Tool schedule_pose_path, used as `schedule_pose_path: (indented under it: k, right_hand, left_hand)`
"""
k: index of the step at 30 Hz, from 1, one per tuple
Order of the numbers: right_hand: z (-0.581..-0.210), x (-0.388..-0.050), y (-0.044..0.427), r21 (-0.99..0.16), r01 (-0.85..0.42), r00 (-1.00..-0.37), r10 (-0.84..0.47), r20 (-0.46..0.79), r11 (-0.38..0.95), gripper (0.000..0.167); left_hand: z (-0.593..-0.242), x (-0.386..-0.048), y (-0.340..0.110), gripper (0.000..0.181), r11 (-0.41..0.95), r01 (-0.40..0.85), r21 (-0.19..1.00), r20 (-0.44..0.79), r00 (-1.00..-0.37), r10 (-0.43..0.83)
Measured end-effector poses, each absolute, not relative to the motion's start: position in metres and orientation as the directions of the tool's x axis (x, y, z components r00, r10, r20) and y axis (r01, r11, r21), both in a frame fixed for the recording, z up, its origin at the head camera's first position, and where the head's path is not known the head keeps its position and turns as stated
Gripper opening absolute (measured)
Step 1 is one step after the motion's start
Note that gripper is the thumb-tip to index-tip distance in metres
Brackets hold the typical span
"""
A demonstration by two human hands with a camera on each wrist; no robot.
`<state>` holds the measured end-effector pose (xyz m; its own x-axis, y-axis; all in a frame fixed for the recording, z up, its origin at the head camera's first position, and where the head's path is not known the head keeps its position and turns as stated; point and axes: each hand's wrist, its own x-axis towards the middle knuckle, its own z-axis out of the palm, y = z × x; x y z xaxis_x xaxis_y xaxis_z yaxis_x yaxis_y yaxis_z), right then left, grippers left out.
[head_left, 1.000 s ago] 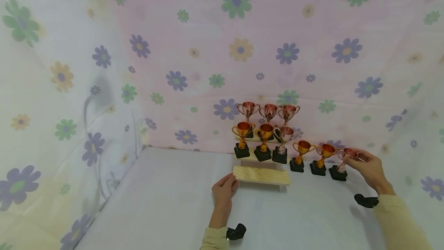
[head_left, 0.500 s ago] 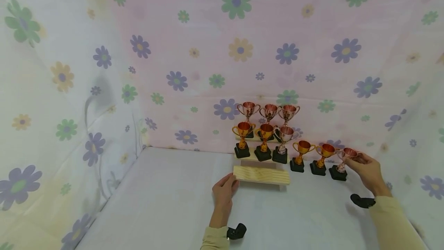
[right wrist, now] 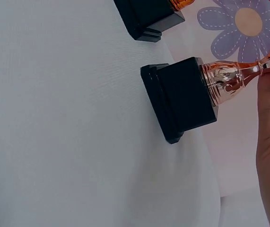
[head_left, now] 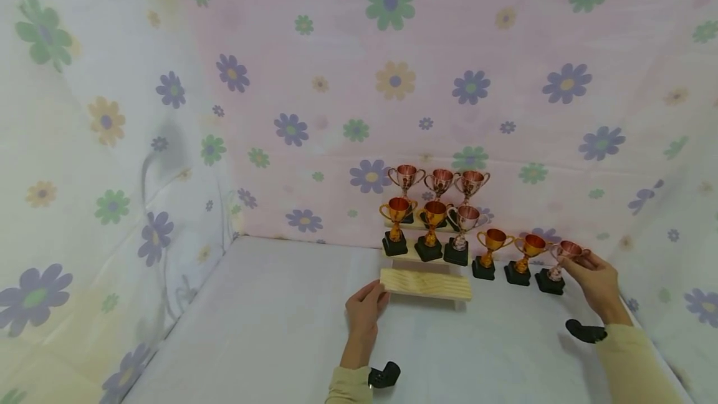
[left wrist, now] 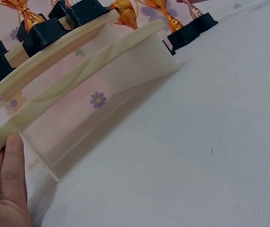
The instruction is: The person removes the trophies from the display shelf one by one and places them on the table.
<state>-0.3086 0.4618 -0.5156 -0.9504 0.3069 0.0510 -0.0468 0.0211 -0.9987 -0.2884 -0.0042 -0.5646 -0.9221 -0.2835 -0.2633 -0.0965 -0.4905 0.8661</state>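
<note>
A tiered wooden display stand (head_left: 426,284) stands near the back wall, its lowest step bare. My left hand (head_left: 363,313) pinches the left end of that step, thumb above and a finger (left wrist: 14,161) beneath in the left wrist view. At the right end of the row on the table, my right hand (head_left: 596,282) holds a rose-gold trophy cup (head_left: 569,249) by its bowl and handle. Its black base (right wrist: 184,97) looks to be on or just above the cloth. Part of that bowl is cut off in the right wrist view.
Three trophies stand on the top step, rose-gold (head_left: 406,176) in colour. The middle step bears two gold trophies (head_left: 398,209) and a rose-gold one (head_left: 464,220). Two more gold trophies (head_left: 496,240) stand between stand and right hand. Flowered cloth (head_left: 336,48) hangs behind.
Both hands keep their holds and the trophies stay in place. The right wrist and forearm shift slightly left, and the head view shifts a little.
</note>
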Motion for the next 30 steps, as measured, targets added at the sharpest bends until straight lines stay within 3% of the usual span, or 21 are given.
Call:
schedule_pose_path:
  k: [3, 8, 10, 14, 18, 21, 24, 30]
  right_hand:
    - [-0.522, -0.305, 0.463, -0.994, -0.034, -0.946, 0.316, 0.064, 0.101, 0.027]
    - [-0.531, -0.294, 0.464, -0.990, -0.011, -0.951, 0.303, 0.055, 0.142, 0.073]
    - [-0.530, -0.288, 0.466, -0.986, -0.014, -0.960, 0.275, 0.060, 0.164, 0.080]
    - [-0.521, -0.274, 0.471, -0.898, 0.025, -0.982, 0.180, 0.061, 0.440, 0.068]
    - [-0.503, -0.262, 0.468, -0.755, 0.085, -0.996, 0.081, -0.042, 0.651, 0.065]
    - [-0.488, -0.249, 0.453, -0.697, 0.104, -0.992, 0.026, -0.123, 0.710, 0.061]
    - [-0.472, -0.234, 0.428, -0.666, 0.056, -0.993, -0.028, -0.115, 0.744, 0.053]
    - [-0.446, -0.212, 0.369, -0.623, -0.160, -0.987, -0.120, 0.106, 0.765, 0.034]
  left_hand:
    - [-0.564, -0.288, -0.004, 0.029, -0.489, -0.100, 0.866, -0.265, -0.922, -0.281]
    - [-0.565, -0.286, -0.005, 0.029, -0.493, -0.095, 0.865, -0.260, -0.925, -0.276]
    - [-0.566, -0.286, -0.004, 0.028, -0.493, -0.096, 0.865, -0.258, -0.927, -0.273]
    - [-0.565, -0.285, -0.004, 0.028, -0.492, -0.101, 0.865, -0.264, -0.925, -0.275]
    - [-0.563, -0.284, -0.004, 0.029, -0.484, -0.103, 0.869, -0.265, -0.923, -0.280]
    - [-0.561, -0.284, -0.004, 0.029, -0.481, -0.112, 0.870, -0.273, -0.920, -0.280]
    - [-0.561, -0.284, -0.003, 0.029, -0.481, -0.115, 0.869, -0.277, -0.919, -0.280]
    - [-0.560, -0.284, -0.003, 0.028, -0.474, -0.115, 0.873, -0.276, -0.918, -0.285]
